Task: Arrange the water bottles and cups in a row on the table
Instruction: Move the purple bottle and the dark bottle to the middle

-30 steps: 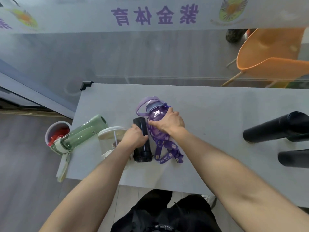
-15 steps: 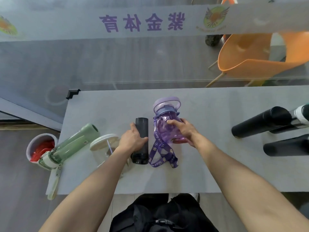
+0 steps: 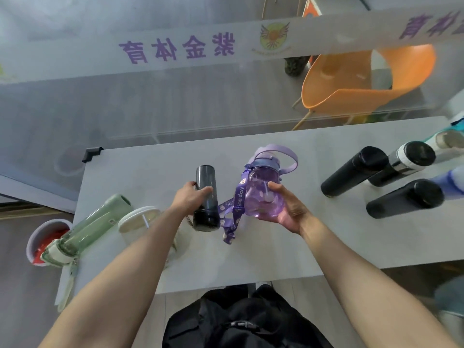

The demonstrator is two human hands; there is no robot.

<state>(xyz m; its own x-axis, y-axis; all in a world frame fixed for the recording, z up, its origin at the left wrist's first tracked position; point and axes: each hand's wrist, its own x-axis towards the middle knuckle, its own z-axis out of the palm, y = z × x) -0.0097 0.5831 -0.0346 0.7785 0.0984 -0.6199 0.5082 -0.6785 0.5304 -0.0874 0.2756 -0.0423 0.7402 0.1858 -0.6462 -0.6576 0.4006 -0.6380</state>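
My left hand (image 3: 192,197) grips a dark smoky tumbler (image 3: 206,197) standing mid-table. My right hand (image 3: 288,209) holds a clear purple bottle (image 3: 263,192) with a lilac lid and handle, its purple strap (image 3: 233,212) trailing onto the grey table (image 3: 276,249). Left of my arm stand a clear cup with a white lid (image 3: 140,217) and a green bottle (image 3: 93,227). On the right stand two black flasks (image 3: 354,169) (image 3: 404,197), a black bottle with a white band (image 3: 406,162) and a teal-and-white bottle (image 3: 447,141).
A white bin with red contents (image 3: 42,239) sits on the floor beside the table's left end. A glass partition with purple lettering (image 3: 175,49) runs behind the table; an orange chair (image 3: 351,84) stands beyond it. The table's near edge lies close to my body.
My right hand has carried the purple bottle to the right, away from the dark tumbler, so a gap has opened between them. My left hand stays on the tumbler.
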